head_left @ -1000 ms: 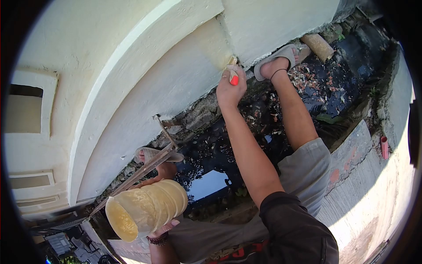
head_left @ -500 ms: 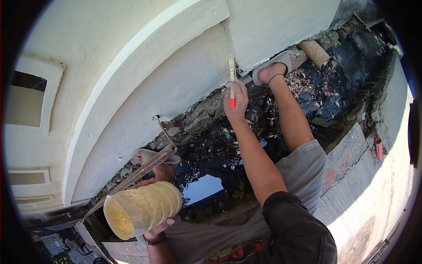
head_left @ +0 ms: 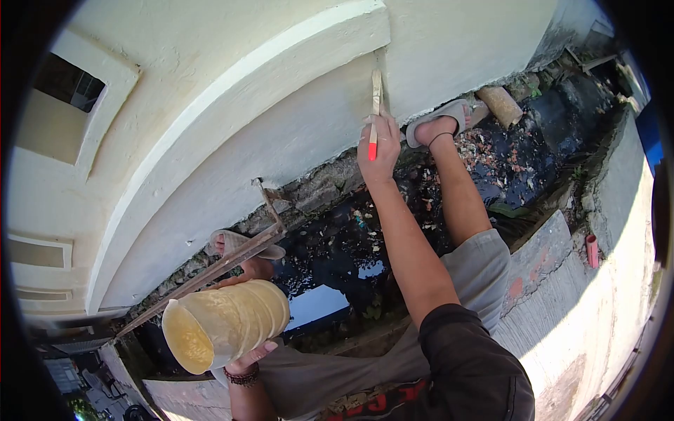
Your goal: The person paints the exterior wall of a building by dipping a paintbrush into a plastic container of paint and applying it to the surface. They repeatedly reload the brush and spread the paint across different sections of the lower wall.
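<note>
My right hand (head_left: 380, 149) is closed round a flat paintbrush (head_left: 376, 95) with a pale handle and a red end. The brush's bristles are against the white wall (head_left: 316, 112), just below the end of its raised curved band (head_left: 260, 59). My left hand (head_left: 247, 358) holds a cut, ribbed plastic container (head_left: 242, 319) from below. The container is tilted, its open mouth faces left, and yellowish paint coats its inside.
A dark water channel (head_left: 330, 270) with litter runs beneath me. My sandalled feet (head_left: 439, 126) stand on the stone ledge at the wall's base. A rusty metal bar (head_left: 210, 275) crosses near my left foot. A red pipe (head_left: 592, 250) sticks out of the right-hand concrete.
My right hand and the brush have moved slightly up the wall, closer to the end of the curved band. The view has shifted slightly. The container is still in my left hand.
</note>
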`<move>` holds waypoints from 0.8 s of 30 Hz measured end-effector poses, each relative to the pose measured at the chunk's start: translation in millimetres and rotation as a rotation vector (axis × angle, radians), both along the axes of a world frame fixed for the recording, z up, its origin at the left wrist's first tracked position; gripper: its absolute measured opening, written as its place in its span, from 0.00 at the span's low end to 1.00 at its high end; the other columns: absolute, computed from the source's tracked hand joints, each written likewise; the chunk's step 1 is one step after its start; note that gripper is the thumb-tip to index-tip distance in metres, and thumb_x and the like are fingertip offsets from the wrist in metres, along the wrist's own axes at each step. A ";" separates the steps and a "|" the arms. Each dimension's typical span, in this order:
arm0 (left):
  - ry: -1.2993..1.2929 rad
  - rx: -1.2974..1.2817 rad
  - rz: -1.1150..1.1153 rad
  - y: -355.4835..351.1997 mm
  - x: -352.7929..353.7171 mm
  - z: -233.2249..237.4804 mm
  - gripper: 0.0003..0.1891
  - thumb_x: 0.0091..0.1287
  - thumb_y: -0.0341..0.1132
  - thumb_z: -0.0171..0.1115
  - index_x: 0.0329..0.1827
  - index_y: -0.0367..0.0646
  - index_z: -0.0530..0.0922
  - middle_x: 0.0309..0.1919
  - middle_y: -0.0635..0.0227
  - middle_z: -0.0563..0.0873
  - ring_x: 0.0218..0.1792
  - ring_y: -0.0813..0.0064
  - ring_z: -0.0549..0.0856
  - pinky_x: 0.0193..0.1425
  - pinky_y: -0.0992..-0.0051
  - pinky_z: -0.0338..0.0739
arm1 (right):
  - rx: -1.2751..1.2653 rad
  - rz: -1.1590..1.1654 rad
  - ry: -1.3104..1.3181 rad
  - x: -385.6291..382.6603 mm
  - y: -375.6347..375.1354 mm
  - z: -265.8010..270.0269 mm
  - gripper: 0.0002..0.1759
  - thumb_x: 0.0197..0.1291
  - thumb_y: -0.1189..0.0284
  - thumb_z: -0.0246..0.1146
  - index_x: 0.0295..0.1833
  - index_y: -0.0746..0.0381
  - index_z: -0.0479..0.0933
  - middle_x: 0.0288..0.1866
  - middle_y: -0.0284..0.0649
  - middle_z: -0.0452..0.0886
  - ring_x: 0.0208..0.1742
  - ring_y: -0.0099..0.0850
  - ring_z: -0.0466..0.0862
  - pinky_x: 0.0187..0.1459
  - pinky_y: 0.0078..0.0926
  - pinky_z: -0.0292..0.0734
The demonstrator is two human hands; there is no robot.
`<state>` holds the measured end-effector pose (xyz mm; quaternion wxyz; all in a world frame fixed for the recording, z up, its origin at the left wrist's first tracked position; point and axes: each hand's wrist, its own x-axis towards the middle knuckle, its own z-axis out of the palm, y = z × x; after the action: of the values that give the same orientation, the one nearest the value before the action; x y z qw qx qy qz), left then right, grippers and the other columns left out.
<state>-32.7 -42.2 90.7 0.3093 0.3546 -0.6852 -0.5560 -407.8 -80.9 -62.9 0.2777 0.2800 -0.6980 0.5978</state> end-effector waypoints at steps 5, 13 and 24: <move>0.057 0.106 -0.033 4.9 -0.1 10.9 0.53 0.43 0.44 0.81 0.72 0.42 0.58 0.64 0.59 0.71 0.65 0.63 0.72 0.69 0.61 0.67 | 0.058 0.154 -0.375 26.5 39.6 -41.3 0.13 0.52 0.83 0.62 0.45 0.66 0.77 0.46 0.51 0.81 0.45 0.52 0.81 0.49 0.40 0.77; 0.308 0.234 0.144 3.4 -15.2 27.2 0.42 0.36 0.21 0.81 0.60 0.34 0.73 0.50 0.63 0.84 0.50 0.70 0.85 0.58 0.69 0.79 | -0.302 0.753 -1.202 45.7 120.1 93.0 0.12 0.60 0.81 0.63 0.49 0.68 0.75 0.41 0.42 0.82 0.39 0.32 0.86 0.44 0.31 0.88; 0.240 -0.209 0.261 13.7 -31.0 26.8 0.44 0.33 0.29 0.84 0.59 0.39 0.72 0.52 0.61 0.84 0.54 0.67 0.84 0.61 0.68 0.77 | -0.328 1.249 -0.657 140.1 177.3 297.6 0.12 0.63 0.83 0.61 0.51 0.69 0.70 0.61 0.62 0.73 0.46 0.46 0.86 0.46 0.42 0.89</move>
<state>-63.7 -28.4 117.5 0.4931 0.3375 -0.6457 -0.4754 -267.7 96.5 234.6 -0.3011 0.3872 -0.3563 0.7953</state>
